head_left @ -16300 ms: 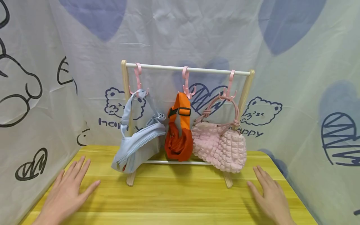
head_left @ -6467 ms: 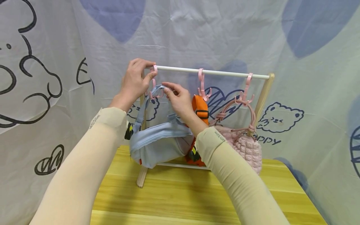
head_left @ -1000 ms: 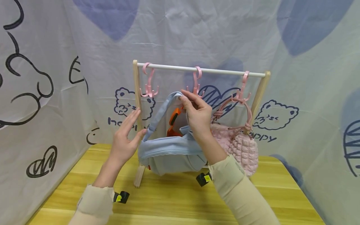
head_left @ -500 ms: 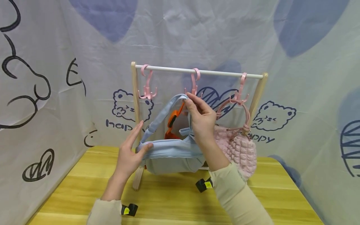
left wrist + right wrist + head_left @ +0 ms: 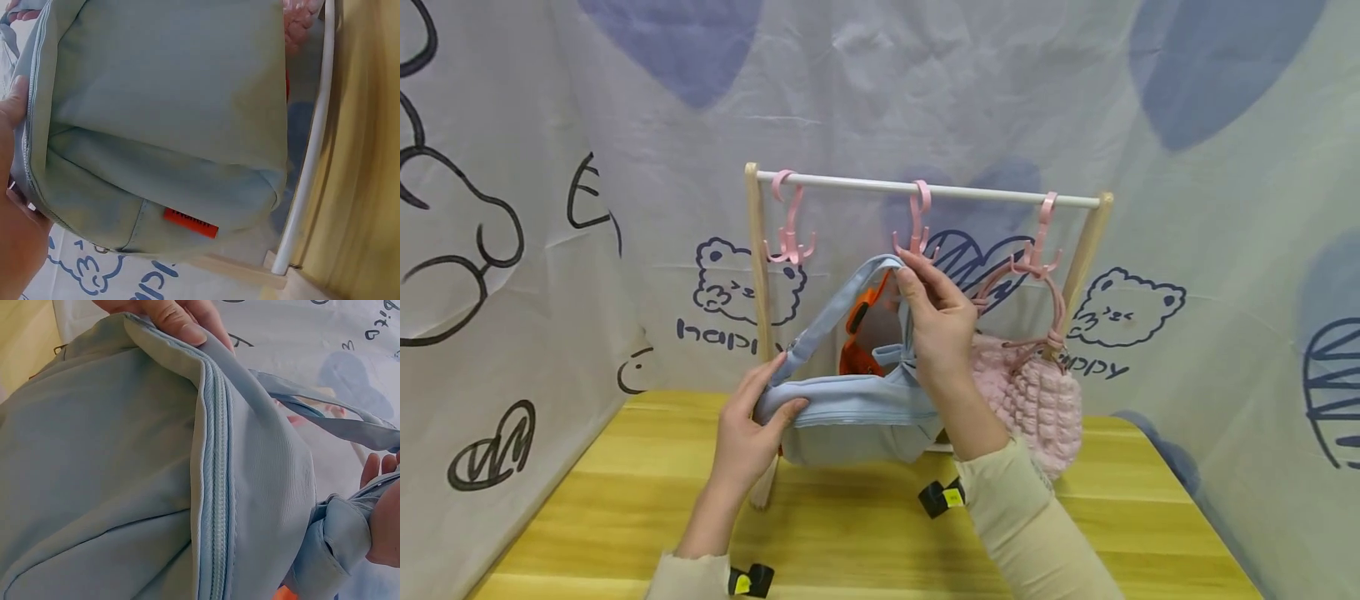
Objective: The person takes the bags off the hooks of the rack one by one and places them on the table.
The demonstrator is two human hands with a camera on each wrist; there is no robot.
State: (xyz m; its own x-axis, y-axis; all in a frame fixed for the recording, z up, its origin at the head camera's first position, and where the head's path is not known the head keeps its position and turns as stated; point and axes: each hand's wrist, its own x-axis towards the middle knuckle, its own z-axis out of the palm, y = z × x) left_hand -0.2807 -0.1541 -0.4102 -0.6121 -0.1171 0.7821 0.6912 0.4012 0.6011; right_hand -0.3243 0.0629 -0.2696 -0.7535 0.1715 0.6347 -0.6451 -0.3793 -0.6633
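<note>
A light blue shoulder bag is held up in front of the rack, off its hook. My right hand pinches the top of its strap between thumb and fingers, just below the middle pink hook. At the bag's left end, my left hand grips the body, thumb on the front by the zip and fingers behind. The left wrist view shows a small red tag on the bag's side. Behind the strap loop, an orange bag is partly hidden.
Wooden posts and a white rail form the rack on a yellow wood-grain table. The left pink hook bears nothing. From the right pink hook hangs a pink puffy bag. A printed curtain closes off the back and sides.
The light blue bag came off the left hook and moved right and forward. My left hand went from beside the strap to gripping the bag's left end; my right hand keeps its pinch, slightly lower.
</note>
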